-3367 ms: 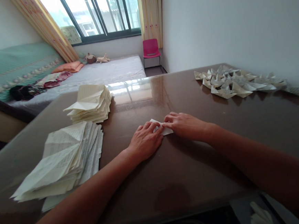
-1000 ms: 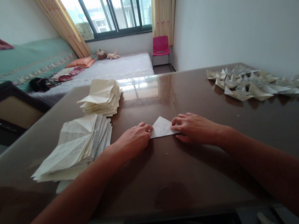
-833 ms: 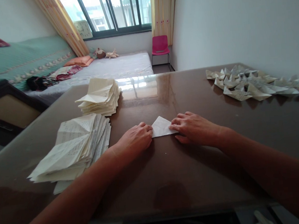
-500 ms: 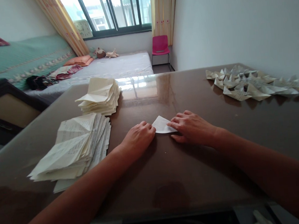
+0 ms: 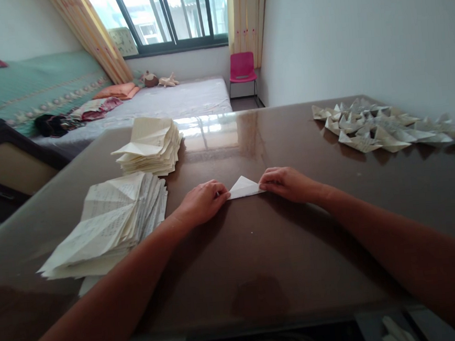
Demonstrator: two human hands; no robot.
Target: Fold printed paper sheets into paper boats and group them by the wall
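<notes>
A small white sheet of paper point(image 5: 243, 187), folded into a low triangle with its point away from me, is between my two hands on the brown table point(image 5: 255, 273). My left hand point(image 5: 206, 199) pinches its left corner with thumb and fingers. At the opposite corner, my right hand point(image 5: 286, 183) has its fingertips closed on the paper. A folded strip runs along the near edge of the triangle. Parts of both corners are hidden under my fingers.
Left of my hands lie a stack of written paper sheets point(image 5: 111, 216) and, behind it, a stack of cream paper point(image 5: 150, 145). Several folded paper boats point(image 5: 366, 125) cluster at the far right. Beyond the table are a bed point(image 5: 198, 96) and a pink chair point(image 5: 242, 67).
The paper's near edge has been turned up into a narrow strip. My left hand has shifted slightly left, and my right fingers have drawn back from the sheet's face to its right corner.
</notes>
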